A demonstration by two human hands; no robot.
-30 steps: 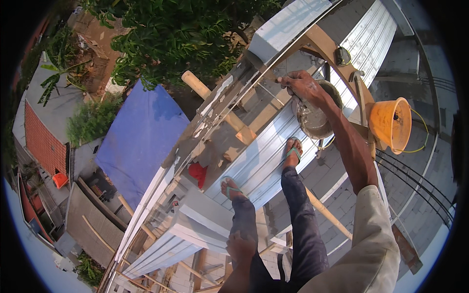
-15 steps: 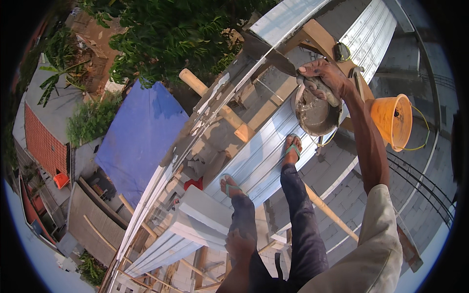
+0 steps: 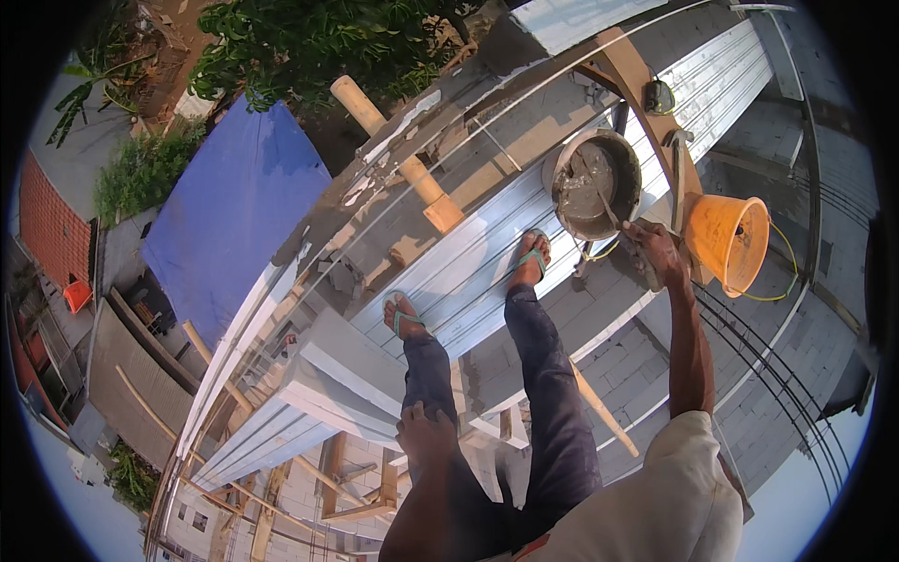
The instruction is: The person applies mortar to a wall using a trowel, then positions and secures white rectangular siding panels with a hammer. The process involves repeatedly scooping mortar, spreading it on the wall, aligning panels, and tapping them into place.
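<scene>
My right hand [image 3: 653, 245] is closed on the handle of a trowel [image 3: 607, 199], whose far end sits in the wet grey mortar [image 3: 582, 164] inside a dark bucket [image 3: 629, 167]. An orange bucket [image 3: 726, 239] with a yellow handle is just right of that hand. My left hand [image 3: 423, 433] rests on my left leg, fingers apart and holding nothing. My feet [image 3: 532, 255], in green sandals, stand on a ribbed light metal sheet [image 3: 468, 281], below and left of the dark bucket.
A wooden plank brace [image 3: 626, 66] runs behind the buckets. Bamboo poles [image 3: 356, 103] and a concrete edge border a drop with trees [image 3: 300, 47], a blue tarp [image 3: 234, 215] and roofs below on the left. Rebar [image 3: 768, 365] and block walling [image 3: 637, 393] lie lower at the right.
My right hand has come down from over the mortar to the dark bucket's lower right rim, the trowel now reaching into the mortar. The whole view has shifted slightly.
</scene>
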